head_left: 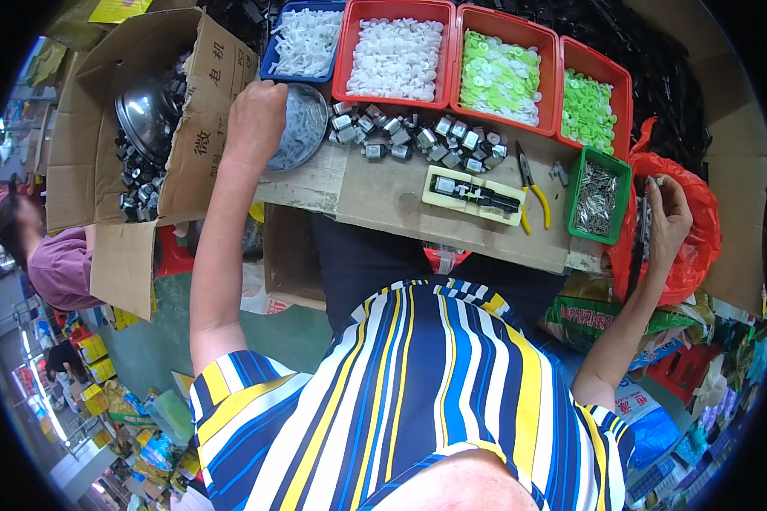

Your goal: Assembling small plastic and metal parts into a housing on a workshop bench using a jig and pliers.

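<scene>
My left hand (257, 123) is closed at the left rim of a round clear dish (302, 128) with a greyish-white substance in it; its fingertips are hidden. Over the open red plastic bag (697, 243) at the right, my right hand (671, 213) has thumb and fingers pinched, with a tiny pale thing at the tips that I cannot make out. Between the hands, a cream holding block (511, 216) carries a black part (490, 198) with a small silver motor at its left end. Several small silver motors (452, 140) lie in a heap behind it.
Yellow-handled pliers (533, 192) and a green tray (580, 223) of small metal pieces lie right of the block. A blue bin (269, 60) and red bins (457, 60) of white and green plastic parts line the back. At left stands a cardboard box (200, 111) with motors and a metal bowl (149, 119).
</scene>
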A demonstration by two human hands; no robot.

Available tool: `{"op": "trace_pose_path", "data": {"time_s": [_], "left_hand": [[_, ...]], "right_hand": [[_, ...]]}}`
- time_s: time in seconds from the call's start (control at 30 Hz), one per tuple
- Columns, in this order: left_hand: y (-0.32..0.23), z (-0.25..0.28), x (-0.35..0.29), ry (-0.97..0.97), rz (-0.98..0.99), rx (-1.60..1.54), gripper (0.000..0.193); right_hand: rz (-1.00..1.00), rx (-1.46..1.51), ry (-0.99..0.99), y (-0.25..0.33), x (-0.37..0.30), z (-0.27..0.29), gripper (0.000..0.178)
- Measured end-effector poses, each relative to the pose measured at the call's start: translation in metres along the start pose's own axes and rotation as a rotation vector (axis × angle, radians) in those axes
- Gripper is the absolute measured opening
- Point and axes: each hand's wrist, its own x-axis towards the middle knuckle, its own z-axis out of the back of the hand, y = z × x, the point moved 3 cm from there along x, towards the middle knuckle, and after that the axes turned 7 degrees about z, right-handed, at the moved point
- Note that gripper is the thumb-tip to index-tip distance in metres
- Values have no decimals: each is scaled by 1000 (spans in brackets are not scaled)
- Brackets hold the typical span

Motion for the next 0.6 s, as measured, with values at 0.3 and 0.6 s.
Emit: {"op": "trace_pose_path", "data": {"time_s": [0.3, 0.6], "left_hand": [[-5, -2, 1, 29, 38, -196, 8], [-38, 47, -21, 8, 266, -642, 15]], "right_hand": [[33, -110, 6, 16, -7, -5, 21], [38, 330, -60, 80, -24, -66, 15]]}}
